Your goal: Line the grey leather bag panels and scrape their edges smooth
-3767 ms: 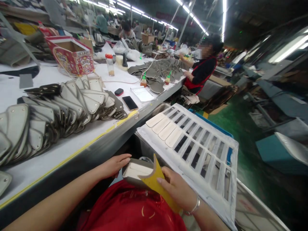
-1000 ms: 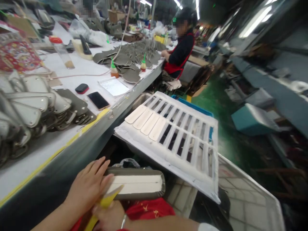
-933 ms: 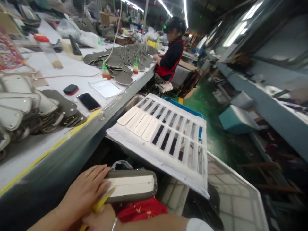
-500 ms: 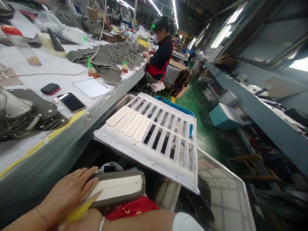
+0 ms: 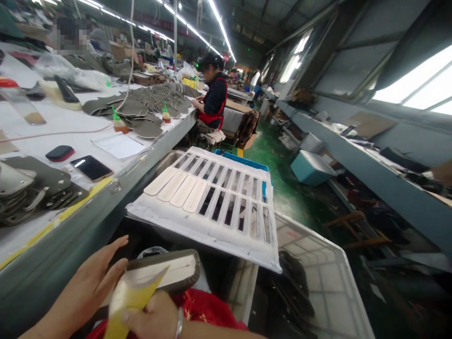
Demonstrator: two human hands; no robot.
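Observation:
My right hand (image 5: pixel 155 313), with a silver bracelet at the wrist, grips a yellow strip (image 5: pixel 139 296) low in the view. The strip is bent, with a pale curled part at its upper left; its exact kind is unclear. My left hand (image 5: pixel 88 278) is open, fingers stretched, near the left end of a grey-rimmed block (image 5: pixel 181 270) with a white face. Whether its fingertips touch the strip or the block, I cannot tell. The block lies over red cloth (image 5: pixel 208 308) with gold marks. Beyond it stands a white slotted rack (image 5: pixel 208 226) carrying several white rounded strips (image 5: pixel 178 188).
A worktable (image 5: pixel 106 207) on the left bears a phone (image 5: pixel 91 168), a notebook (image 5: pixel 120 145), glue bottles (image 5: pixel 119 121) and grey cut pieces (image 5: pixel 141 103). A white crate (image 5: pixel 318 282) stands right of the rack. A co-worker (image 5: pixel 213 99) in a red apron sits farther along the table.
My left hand has come away from the block's top and its fingers are stretched out. My right hand has moved right and up with the yellow strip, now more visible. The view has shifted.

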